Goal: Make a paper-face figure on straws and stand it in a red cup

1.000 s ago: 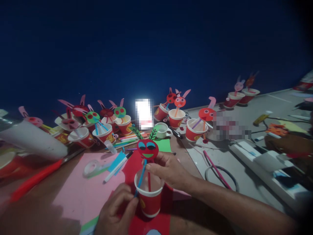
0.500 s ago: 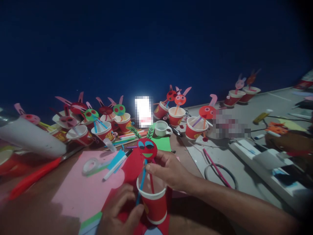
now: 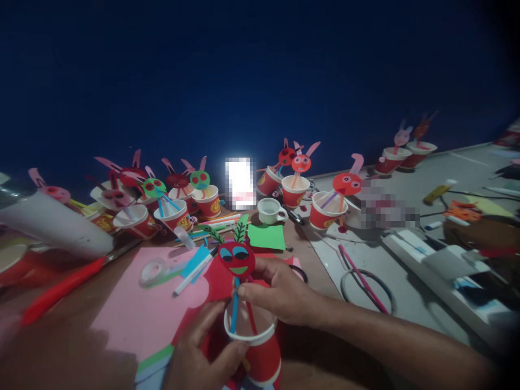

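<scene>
A red paper cup (image 3: 262, 355) with a white rim stands low in the middle. In it are a blue stick (image 3: 235, 309) and a red stick (image 3: 251, 319), topped by a round red paper face (image 3: 238, 262) with blue eyes, a green mouth and leaf-patterned green ears. My right hand (image 3: 280, 290) is closed on the paper puppet just below its face, thumb in front and fingers behind. Curled around the cup's left side is my left hand (image 3: 209, 344), its thumb against the front below the rim; its fingertips are partly hidden.
Several similar puppet cups (image 3: 173, 214) line the back on both sides. Pink paper (image 3: 134, 303) with a tape roll (image 3: 153, 271) and a white marker (image 3: 190, 276) lies left. Near the middle are a small white mug (image 3: 268, 211) and green paper (image 3: 266, 237). A power strip (image 3: 422, 271) is right.
The puppet's face has tilted and shifted slightly left and down with my right hand. My left thumb has come up onto the cup's front, near the rim.
</scene>
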